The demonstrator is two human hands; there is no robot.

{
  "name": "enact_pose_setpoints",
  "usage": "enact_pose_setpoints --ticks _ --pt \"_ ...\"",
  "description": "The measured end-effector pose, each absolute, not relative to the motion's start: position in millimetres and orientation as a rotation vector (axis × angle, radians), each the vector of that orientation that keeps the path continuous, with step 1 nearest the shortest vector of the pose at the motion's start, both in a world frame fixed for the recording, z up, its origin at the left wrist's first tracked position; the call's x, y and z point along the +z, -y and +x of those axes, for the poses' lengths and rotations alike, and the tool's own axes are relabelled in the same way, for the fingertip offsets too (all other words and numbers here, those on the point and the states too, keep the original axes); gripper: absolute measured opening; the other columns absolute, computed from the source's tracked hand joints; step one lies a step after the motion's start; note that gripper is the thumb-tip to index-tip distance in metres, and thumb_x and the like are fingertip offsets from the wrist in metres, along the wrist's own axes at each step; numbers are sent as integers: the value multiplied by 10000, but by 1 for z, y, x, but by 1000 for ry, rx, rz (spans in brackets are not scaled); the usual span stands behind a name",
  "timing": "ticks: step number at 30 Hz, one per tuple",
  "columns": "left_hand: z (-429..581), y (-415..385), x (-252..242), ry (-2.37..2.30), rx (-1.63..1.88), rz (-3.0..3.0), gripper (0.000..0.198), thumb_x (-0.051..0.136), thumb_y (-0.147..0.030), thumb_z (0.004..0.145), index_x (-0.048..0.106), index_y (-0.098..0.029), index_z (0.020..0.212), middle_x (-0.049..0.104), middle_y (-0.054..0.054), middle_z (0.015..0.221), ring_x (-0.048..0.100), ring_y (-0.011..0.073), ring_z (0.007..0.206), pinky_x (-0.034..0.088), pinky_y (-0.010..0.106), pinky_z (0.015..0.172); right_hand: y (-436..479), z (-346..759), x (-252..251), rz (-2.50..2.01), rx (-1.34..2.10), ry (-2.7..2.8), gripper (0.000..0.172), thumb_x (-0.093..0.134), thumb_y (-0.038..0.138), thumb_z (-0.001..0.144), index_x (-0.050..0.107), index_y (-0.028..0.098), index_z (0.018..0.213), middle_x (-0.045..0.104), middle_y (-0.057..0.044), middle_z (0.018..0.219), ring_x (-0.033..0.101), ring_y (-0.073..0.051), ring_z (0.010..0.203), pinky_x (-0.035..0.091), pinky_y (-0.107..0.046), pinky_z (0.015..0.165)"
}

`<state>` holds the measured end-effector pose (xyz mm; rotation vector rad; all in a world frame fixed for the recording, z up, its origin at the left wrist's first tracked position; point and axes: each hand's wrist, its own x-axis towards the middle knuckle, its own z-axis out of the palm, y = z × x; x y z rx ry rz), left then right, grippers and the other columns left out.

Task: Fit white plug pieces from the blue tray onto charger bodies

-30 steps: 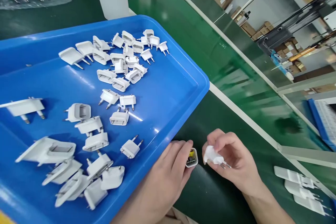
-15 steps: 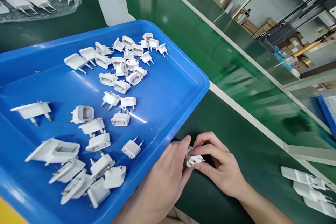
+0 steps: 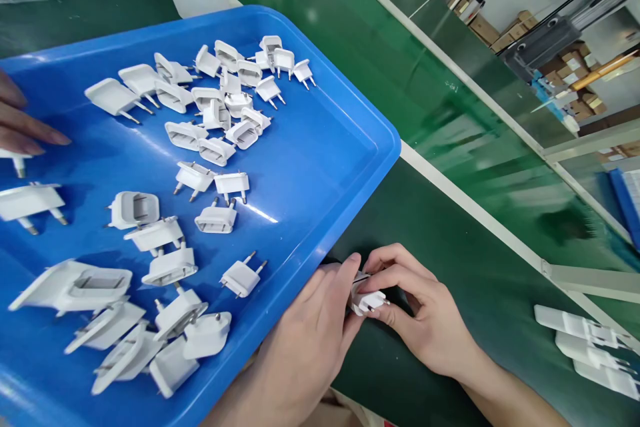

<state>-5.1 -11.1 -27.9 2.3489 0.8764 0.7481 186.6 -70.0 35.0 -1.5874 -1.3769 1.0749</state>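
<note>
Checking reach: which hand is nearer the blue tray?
Left. The left hand lies against the blue tray's near rim; the right hand is farther right, over the green mat.

Blue tray (image 3: 350,140): one.
White plug pieces (image 3: 216,219) in tray: about thirty counted; exact number unclear where piled.
Finished adapters (image 3: 583,345) on mat, right: three.
Own hands: two, left hand (image 3: 305,340), right hand (image 3: 425,313).
Co-worker's hand (image 3: 23,127): one, partly seen.
</note>
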Motion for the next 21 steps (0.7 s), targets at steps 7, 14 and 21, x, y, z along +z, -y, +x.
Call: enact_pose_setpoints --ticks 7,14,21 --pt "-2 10 -23 -827 651 2362 472 444 -295 1119 372 -199 1576 674 92 1275 675 272 1101 547 454 962 72 185 35 -1618 963 1480 222 640 144 1040 724 320 1148 574 -24 1191 589 -188 1105 500 -300 924" --pt "-4 12 -26 -801 674 2285 514 533 -307 1105 348 -273 1583 631 68 1417 652 253 1236 573 458 1014 70 187 33 -1602 1028 1411 161 696 157 1019 721 297 1095 605 -30 1197 605 -212 1135 498 -338 972" --pt "-4 12 -26 -840 690 2311 477 496 -310 1111 364 -268 1567 673 62 1358 691 252 1196 609 441 999 64 196 41 -1613 1183 1377 48 762 333 1009 794 337 1043 599 -18 1168 627 -222 1084 504 -359 919"
